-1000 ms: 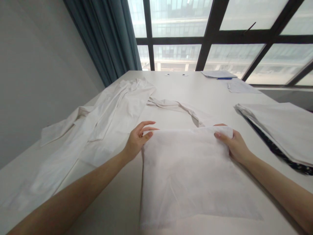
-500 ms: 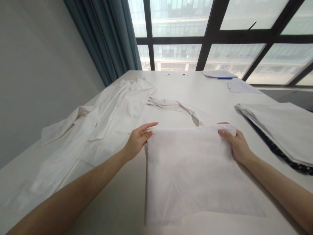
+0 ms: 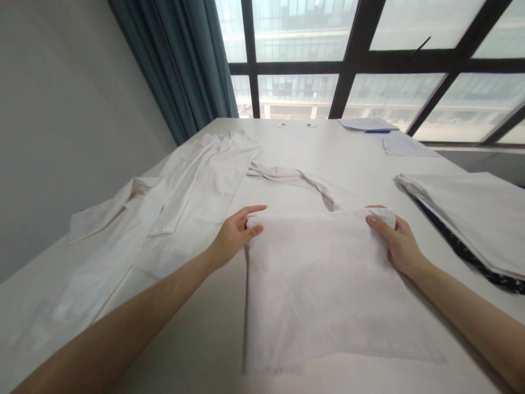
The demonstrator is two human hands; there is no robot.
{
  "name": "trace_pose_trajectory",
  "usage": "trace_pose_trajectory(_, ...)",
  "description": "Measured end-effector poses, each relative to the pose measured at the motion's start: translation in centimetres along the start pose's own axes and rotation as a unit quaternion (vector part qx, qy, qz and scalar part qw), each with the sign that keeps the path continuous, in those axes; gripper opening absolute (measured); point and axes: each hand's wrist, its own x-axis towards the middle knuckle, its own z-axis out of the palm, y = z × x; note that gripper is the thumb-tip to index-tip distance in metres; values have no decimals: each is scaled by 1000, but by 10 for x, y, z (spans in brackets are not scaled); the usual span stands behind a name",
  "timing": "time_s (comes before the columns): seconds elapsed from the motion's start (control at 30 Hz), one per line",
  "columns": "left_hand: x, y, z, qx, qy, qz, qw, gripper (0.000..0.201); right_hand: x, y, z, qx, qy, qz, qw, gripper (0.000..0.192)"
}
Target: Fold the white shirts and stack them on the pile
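A folded piece of white cloth [image 3: 328, 284] lies spread on the table in front of me, its near edge uneven. My left hand [image 3: 234, 232] holds its far left corner, thumb on top and the other fingers behind the edge. At the far right corner, my right hand [image 3: 396, 241] pinches the cloth between thumb and fingers. Just beyond the far edge runs a narrow crumpled strip of white fabric [image 3: 287, 174]; whether it joins the cloth, I cannot tell. Left of my left hand a white garment [image 3: 217, 169] with sleeves lies loosely spread.
The white table [image 3: 287, 139] reaches to the window. At right sits a stack of folded white cloth [image 3: 471, 213] above a black patterned one [image 3: 463, 251]. Papers [image 3: 367, 123] and a blue pen [image 3: 377, 131] are at the back right. A blue curtain [image 3: 180, 65] hangs at left.
My left thumb has moved onto the top of the cloth's left corner, closing over it. The right hand and the cloth have hardly moved.
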Motion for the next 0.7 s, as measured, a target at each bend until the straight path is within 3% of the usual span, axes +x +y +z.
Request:
trace_pose_trajectory(0.27, -1, -3, 1, 20, -9, -20, 1000, 67, 1, 2, -3, -31, 5, -17, 999, 32)
trace_pose_trajectory(0.4, 0, -2, 1, 35, 8, -14, 999, 61, 0, 1, -2, -77, -4, -48, 996, 39)
trace_pose_trajectory(0.7, -1, 3, 4, 49, 31, -15, 998, 40, 0, -2, 3, -87, 14, -39, 995, 41)
